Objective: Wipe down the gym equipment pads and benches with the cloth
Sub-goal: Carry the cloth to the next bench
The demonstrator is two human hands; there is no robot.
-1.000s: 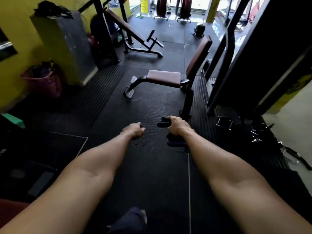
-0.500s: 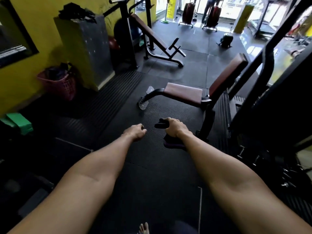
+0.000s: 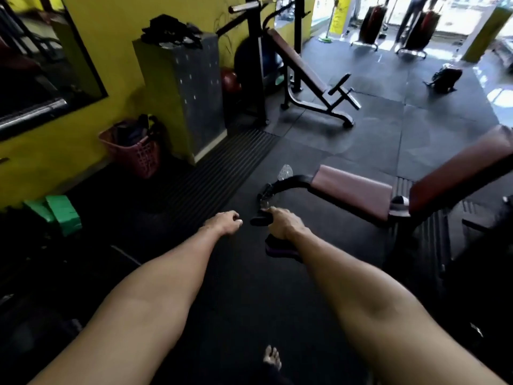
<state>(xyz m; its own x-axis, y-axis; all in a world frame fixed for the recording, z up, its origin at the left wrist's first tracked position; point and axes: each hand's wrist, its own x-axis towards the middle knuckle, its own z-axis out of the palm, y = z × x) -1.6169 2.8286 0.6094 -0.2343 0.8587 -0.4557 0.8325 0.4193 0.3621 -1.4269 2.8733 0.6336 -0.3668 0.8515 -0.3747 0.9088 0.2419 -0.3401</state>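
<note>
Cloth (image 3: 277, 248), dark with a purple stripe, bunched and hanging down out of the right hand (image 3: 280, 223); long axis roughly vertical. Gripped in curled fingers, a dark end jutting left from the fist. Left hand (image 3: 223, 222) just beside, not touching, loosely curled, holding nothing. Beyond and to the right, bench (image 3: 352, 187): long axis left to right, seat pad nearest the hands, backrest (image 3: 458, 173) rising rightward. Bare black floor (image 3: 249, 287) between hands and bench. Open matting ahead up to the incline bench (image 3: 298, 62). Pink basket (image 3: 138, 151) by the yellow wall, left.
</note>
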